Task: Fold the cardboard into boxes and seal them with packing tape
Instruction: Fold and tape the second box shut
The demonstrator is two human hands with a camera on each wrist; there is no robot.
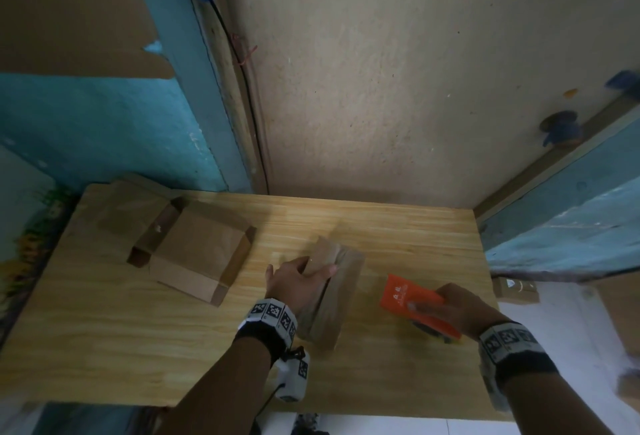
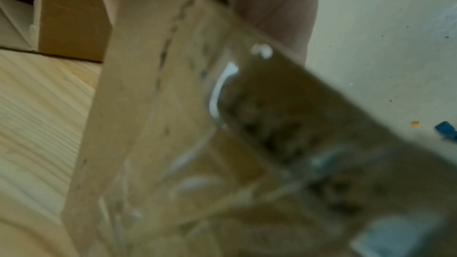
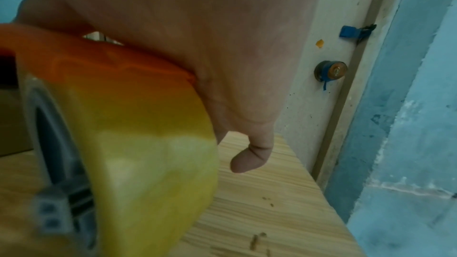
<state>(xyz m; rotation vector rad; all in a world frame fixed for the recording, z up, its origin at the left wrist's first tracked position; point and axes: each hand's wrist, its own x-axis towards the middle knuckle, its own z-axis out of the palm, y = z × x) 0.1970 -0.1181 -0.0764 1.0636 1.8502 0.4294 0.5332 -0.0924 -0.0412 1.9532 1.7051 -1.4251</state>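
Note:
A small brown cardboard box (image 1: 332, 292) stands in the middle of the wooden table (image 1: 104, 348). My left hand (image 1: 298, 279) grips its upper left side, fingers curled over the top by the flap seam. The left wrist view shows the box (image 2: 153, 105) close up and blurred, with shiny tape on it. My right hand (image 1: 460, 310) holds an orange tape dispenser (image 1: 415, 299) just right of the box, low over the table. In the right wrist view the dispenser (image 3: 106, 77) carries a yellowish tape roll (image 3: 148, 163) under my palm.
A stack of flat, unfolded cardboard (image 1: 187, 244) lies at the table's back left. The wall (image 1: 398, 88) rises right behind the table, with a blue door frame (image 1: 571, 227) at the right. Another small box (image 1: 516, 291) sits beyond the table's right edge.

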